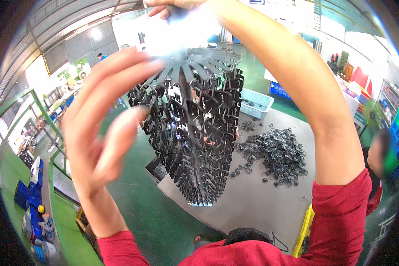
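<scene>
In front of me hangs or stands a tall rack with rows of small black clip-like parts, under a top of grey radiating strips. My left hand is raised at its left side, blurred, with thumb and fingers apart and nothing visible in them. The fingertips come close to the strips; whether they touch cannot be told. My right hand reaches high above the rack's top, cut off by the upper edge. Its fingers look curled, but bright glare hides what they hold.
Behind the rack is a grey table with a heap of small black parts and a light-blue basket. A yellow crate edge lies by my right arm. A person is at the far right. Green railing stands left.
</scene>
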Tool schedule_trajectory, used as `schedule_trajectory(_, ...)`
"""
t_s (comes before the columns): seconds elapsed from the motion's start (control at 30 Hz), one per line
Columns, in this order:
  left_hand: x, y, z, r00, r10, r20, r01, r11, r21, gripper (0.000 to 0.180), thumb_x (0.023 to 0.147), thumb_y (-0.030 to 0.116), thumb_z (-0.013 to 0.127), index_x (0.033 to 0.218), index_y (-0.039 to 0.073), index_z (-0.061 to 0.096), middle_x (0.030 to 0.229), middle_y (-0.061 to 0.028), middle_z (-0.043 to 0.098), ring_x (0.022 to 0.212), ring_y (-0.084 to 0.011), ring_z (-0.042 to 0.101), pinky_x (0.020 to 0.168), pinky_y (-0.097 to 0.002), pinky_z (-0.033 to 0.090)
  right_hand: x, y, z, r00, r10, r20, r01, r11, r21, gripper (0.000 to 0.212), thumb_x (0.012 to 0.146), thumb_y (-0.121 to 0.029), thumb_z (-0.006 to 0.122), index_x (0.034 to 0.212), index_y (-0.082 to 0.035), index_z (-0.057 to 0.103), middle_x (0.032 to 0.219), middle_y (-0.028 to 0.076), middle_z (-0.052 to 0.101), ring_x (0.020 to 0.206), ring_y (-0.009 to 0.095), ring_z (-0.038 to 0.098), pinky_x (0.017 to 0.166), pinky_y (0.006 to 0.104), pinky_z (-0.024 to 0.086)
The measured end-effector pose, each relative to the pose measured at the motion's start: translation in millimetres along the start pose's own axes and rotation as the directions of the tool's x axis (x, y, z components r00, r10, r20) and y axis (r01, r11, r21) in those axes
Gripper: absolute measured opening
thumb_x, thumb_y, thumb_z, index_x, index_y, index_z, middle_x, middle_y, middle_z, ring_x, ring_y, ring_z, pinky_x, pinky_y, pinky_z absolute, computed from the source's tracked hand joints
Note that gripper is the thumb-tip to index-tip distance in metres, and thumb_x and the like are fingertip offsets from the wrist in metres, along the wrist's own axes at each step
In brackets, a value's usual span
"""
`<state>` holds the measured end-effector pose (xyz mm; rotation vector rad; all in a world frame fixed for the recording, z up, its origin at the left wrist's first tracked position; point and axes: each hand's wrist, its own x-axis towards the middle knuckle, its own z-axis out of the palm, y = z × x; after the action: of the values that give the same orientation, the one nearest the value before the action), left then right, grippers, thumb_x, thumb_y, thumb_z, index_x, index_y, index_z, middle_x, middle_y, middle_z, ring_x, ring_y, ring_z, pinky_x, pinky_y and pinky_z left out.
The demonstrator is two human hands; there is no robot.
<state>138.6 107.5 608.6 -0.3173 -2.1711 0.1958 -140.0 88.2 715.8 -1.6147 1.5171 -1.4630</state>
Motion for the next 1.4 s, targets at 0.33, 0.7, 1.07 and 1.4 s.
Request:
schedule_trajectory(0.33, 87, -30, 51, 0.769, 0.18, 0.614, -0.072, 0.978, -0.197, 0.077, 0.086, 0.048, 0.063, 0.145, 0.006, 0.035, 0.145, -0.0241, 0.038, 0.135, -0.0365, 0.036, 0.112, -0.0426, 0.03, -11, -8, 3, 0.983, 0.006, 0.185, -0.007, 1.0, 0.004, 0.055, 0.076, -0.048, 0.077, 0.103, -0.003, 0.058, 0.084, 0.003, 0.06, 0.077, 0.018, 0.064, 0.084, 0.0407, 0.05)
schedule_trajectory(0.7, 81, -22, 67, 0.842, 0.126, 0.525, -0.043, 0.985, -0.167, 0.061, 0.087, 0.034, 0.064, 0.139, 0.01, 0.046, 0.139, -0.0245, 0.045, 0.129, -0.0405, 0.044, 0.105, -0.0455, 0.039, -162, 20, -17, 0.483, -0.78, -0.399, 0.674, 0.622, -0.399, 0.024, 0.085, -0.02, 0.069, 0.092, 0.003, 0.066, 0.083, 0.013, 0.068, 0.072, 0.018, 0.065, 0.067, 0.0292, 0.05)
schedule_trajectory(1.07, 89, -17, 64, 0.796, 0.019, 0.605, 0.068, 0.99, -0.122, 0.064, 0.082, 0.033, 0.066, 0.14, 0.013, 0.046, 0.144, -0.0193, 0.042, 0.126, -0.0387, 0.048, 0.101, -0.0448, 0.042, -209, 103, 2, 0.801, -0.371, -0.47, 0.181, 0.898, -0.4, 0.019, 0.083, -0.019, 0.07, 0.093, -0.003, 0.072, 0.077, 0.012, 0.063, 0.07, 0.022, 0.06, 0.065, 0.0335, 0.046)
schedule_trajectory(1.4, 83, -23, 71, 0.813, 0.0, 0.583, 0.065, 0.994, -0.09, 0.062, 0.083, 0.031, 0.064, 0.139, 0.011, 0.046, 0.143, -0.0189, 0.044, 0.127, -0.0388, 0.047, 0.103, -0.0446, 0.041, -188, 118, -11, 0.847, -0.438, -0.302, 0.374, 0.894, -0.247, 0.015, 0.086, -0.017, 0.066, 0.09, -0.004, 0.073, 0.081, 0.009, 0.066, 0.075, 0.018, 0.061, 0.07, 0.0305, 0.046)
